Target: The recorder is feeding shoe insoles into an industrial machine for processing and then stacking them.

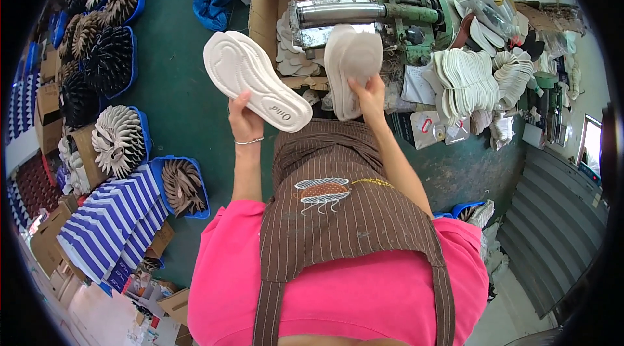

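Observation:
My left hand [246, 123] is closed round the lower edge of a pair of white padded insoles [250, 76], one lying partly over the other, with dark lettering at the heel. In my right hand [370, 100] is another set of pale insoles [339, 79], gripped with the thumb on top; a greyish, smoother piece [364, 53] overlaps it. How many layers that hand holds I cannot tell. Just beyond the right-hand insoles lies a green machine [416, 14] with a shiny metal roller [341, 13]. Loose white cut pieces [298, 63] lie in the cardboard box [263, 4] beside it.
Bundled stacks of white insoles [465, 86] stand right of the machine. Blue baskets [207, 196] of fanned-out insoles and shoe parts line the left side, near a blue-and-white striped cover [114, 219]. A blue bag [208, 4] lies on the green floor [175, 79]. Corrugated metal sheeting [552, 216] is at right.

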Demonstrator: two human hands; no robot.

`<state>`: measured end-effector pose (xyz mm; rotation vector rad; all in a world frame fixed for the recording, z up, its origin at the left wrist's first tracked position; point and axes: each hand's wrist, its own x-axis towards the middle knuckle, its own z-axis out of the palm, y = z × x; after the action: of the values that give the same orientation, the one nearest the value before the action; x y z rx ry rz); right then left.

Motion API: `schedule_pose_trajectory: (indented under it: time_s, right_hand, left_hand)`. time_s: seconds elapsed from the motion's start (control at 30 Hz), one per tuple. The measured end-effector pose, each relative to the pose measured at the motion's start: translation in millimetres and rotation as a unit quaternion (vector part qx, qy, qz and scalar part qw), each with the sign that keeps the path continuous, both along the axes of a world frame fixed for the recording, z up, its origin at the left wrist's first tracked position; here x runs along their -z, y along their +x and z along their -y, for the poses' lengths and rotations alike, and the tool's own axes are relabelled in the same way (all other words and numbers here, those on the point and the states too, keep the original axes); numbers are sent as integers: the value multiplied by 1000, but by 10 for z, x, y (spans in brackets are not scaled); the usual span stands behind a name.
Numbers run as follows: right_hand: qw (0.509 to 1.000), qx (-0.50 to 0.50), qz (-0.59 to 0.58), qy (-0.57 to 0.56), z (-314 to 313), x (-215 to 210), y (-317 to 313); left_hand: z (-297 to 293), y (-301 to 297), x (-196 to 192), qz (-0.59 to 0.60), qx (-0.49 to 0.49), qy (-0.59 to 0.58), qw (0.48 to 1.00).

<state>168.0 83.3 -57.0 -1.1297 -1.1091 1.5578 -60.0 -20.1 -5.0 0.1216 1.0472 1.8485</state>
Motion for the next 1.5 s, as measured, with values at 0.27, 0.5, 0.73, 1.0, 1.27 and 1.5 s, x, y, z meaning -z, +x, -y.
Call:
schedule_pose_trajectory:
  time_s: [0.27, 0.5, 0.73, 1.0, 1.27, 1.5]
  right_hand:
    - [976, 56, 161, 136, 39, -388, -179]
    - [994, -5, 103, 27, -277, -338, -277]
    - [982, -90, 43, -157, 32, -280, -185]
    - [985, -157, 71, -14, 61, -1303, -647]
    - [943, -201, 216, 153, 191, -1443, -729]
    - [981, -158, -105, -45, 185, -1335, -589]
  left_hand:
    - [230, 42, -19, 106, 101, -13, 989]
    - [24, 288, -297, 209, 215, 211, 930]
    - [87, 301, -292, 220, 219, 173, 935]
    - [-52, 165, -76, 84, 100, 83, 988]
    - [-92, 369, 24, 107, 98, 103, 984]
    - [-66, 459, -75, 200, 155, 87, 963]
